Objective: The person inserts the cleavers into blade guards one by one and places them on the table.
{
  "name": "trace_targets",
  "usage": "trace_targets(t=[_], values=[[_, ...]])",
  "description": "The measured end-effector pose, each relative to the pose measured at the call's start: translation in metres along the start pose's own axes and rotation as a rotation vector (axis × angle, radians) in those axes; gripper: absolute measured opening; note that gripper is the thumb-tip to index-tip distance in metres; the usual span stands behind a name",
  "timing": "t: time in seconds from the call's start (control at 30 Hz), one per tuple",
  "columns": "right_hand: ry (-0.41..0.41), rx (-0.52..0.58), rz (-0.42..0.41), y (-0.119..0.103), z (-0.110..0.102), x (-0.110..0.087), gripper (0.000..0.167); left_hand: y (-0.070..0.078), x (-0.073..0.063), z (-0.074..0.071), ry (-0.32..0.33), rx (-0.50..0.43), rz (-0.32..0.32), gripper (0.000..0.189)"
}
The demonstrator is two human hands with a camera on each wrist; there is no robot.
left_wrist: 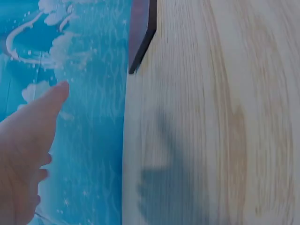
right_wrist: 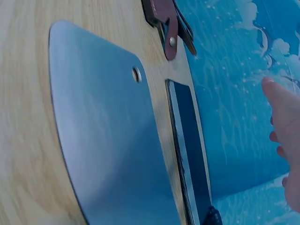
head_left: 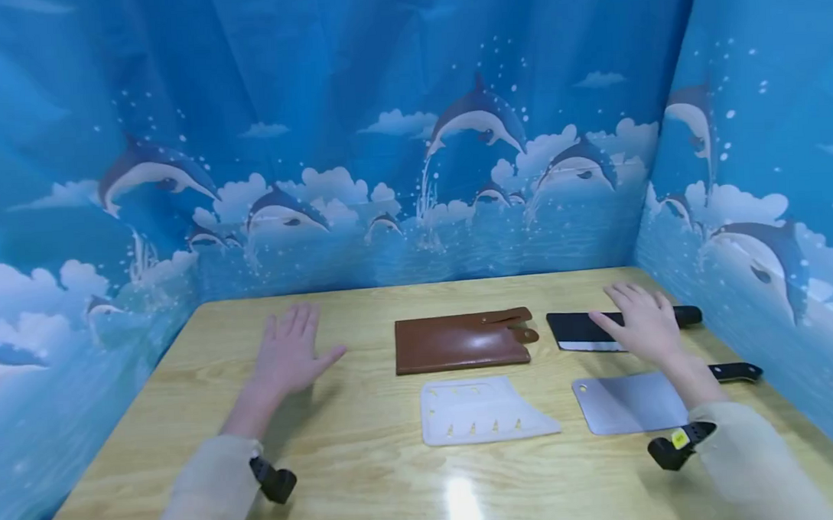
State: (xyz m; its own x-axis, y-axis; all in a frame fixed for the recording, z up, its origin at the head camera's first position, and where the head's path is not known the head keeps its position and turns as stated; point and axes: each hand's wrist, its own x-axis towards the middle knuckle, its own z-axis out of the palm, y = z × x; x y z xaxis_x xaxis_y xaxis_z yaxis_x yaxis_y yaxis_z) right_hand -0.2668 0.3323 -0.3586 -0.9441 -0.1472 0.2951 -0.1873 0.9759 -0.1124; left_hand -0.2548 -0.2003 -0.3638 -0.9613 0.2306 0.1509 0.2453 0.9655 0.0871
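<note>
My left hand (head_left: 291,355) hovers over the left part of the table, fingers straight and thumb spread, holding nothing. On the right, my right hand (head_left: 642,325) is held with straight fingers above a black-bladed cleaver (head_left: 584,331), hiding part of it. Below that wrist lies a silver cleaver (head_left: 624,404) with a black handle (head_left: 736,372), its middle covered by my forearm. A brown leather sheath (head_left: 454,344) with snap straps lies at the middle back. In front of it is a white plastic blade guard (head_left: 484,414) with small cutouts. The right wrist view shows the silver blade (right_wrist: 103,122) close up.
The wooden table (head_left: 355,461) has a blue dolphin-print curtain (head_left: 357,140) behind it and along its sides. Black wrist cameras are strapped to both sleeves. A bright light reflection lies on the table's front middle.
</note>
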Motion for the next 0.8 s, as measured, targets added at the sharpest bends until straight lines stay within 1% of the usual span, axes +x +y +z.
trace_targets(t=[0.1, 0.23, 0.33, 0.47, 0.53, 0.63, 0.7, 0.8], values=[[0.005, 0.050, -0.004, 0.009, -0.006, -0.003, 0.065, 0.009, 0.001, -0.003, 0.020, -0.016, 0.006, 0.093], [-0.043, 0.169, 0.023, 0.023, -0.013, -0.010, 0.056, 0.023, 0.003, -0.007, 0.050, -0.036, 0.025, 0.080], [-0.058, 0.217, 0.035, 0.036, -0.017, -0.017, 0.052, 0.036, 0.003, -0.007, 0.080, -0.016, 0.066, 0.063], [-0.068, 0.238, 0.046, 0.054, -0.022, -0.027, 0.047, 0.060, 0.003, -0.003, 0.120, 0.000, 0.136, 0.044], [-0.094, 0.250, 0.053, 0.065, -0.024, -0.033, 0.047, 0.073, 0.003, -0.001, 0.107, -0.023, 0.167, 0.039], [-0.144, 0.265, 0.074, 0.082, -0.025, -0.041, 0.046, 0.093, 0.002, 0.004, 0.052, -0.067, 0.211, 0.038], [-0.175, 0.274, 0.089, 0.094, -0.024, -0.047, 0.046, 0.105, 0.001, 0.007, 0.004, -0.089, 0.242, 0.042], [-0.200, 0.276, 0.108, 0.109, -0.021, -0.056, 0.047, 0.121, -0.001, 0.013, -0.046, -0.061, 0.306, 0.052]])
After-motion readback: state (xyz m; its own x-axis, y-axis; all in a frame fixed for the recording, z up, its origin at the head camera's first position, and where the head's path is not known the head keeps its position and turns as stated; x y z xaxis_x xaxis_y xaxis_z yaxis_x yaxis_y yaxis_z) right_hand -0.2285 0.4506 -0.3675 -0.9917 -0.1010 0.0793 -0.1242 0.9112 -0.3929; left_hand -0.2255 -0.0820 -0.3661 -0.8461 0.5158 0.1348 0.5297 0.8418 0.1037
